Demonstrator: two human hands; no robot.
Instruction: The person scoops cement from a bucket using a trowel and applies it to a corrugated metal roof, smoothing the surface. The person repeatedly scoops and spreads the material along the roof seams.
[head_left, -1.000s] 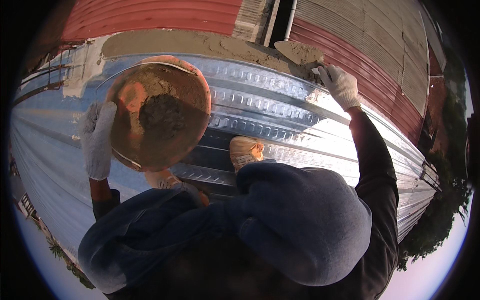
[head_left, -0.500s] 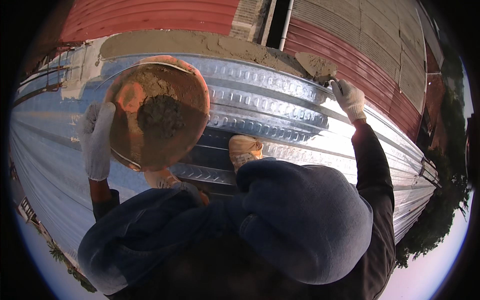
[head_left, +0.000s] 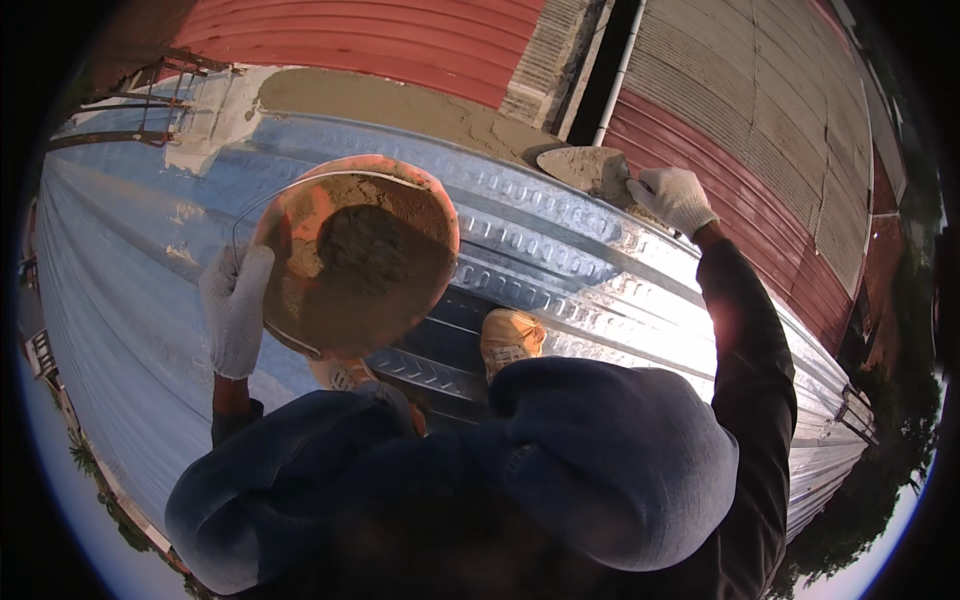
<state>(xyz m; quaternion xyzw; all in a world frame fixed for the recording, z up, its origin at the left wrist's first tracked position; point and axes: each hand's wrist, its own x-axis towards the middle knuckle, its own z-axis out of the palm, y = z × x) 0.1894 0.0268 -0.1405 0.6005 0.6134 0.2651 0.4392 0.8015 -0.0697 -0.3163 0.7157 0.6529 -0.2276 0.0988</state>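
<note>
My gloved left hand (head_left: pixel 236 312) grips the near left side of an orange bucket (head_left: pixel 436 215), where its wire handle comes down. The bucket is tilted toward me, its inside coated with mortar and a darker wet heap of mortar (head_left: pixel 362 245) at the bottom. My gloved right hand (head_left: pixel 676 198) is closed around the handle of a trowel (head_left: pixel 585 168); the handle is mostly hidden in the glove. Mortar covers the trowel's blade, which lies over the right end of a smoothed mortar band (head_left: pixel 400 105) along the far edge of the metal sheets.
Ribbed metal sheeting (head_left: pixel 140 300) spreads under me, with my shoes (head_left: pixel 512 338) on it between bucket and knees. Beyond the mortar stand red corrugated panels (head_left: pixel 370 40) and a dark gap with a white pipe (head_left: pixel 620 70). Rusty bars (head_left: pixel 150 105) stick out at far left.
The trowel has moved left along the mortar band with my right hand, its blade now pointing left. The view has shifted, so the bucket and left hand sit farther right and lower.
</note>
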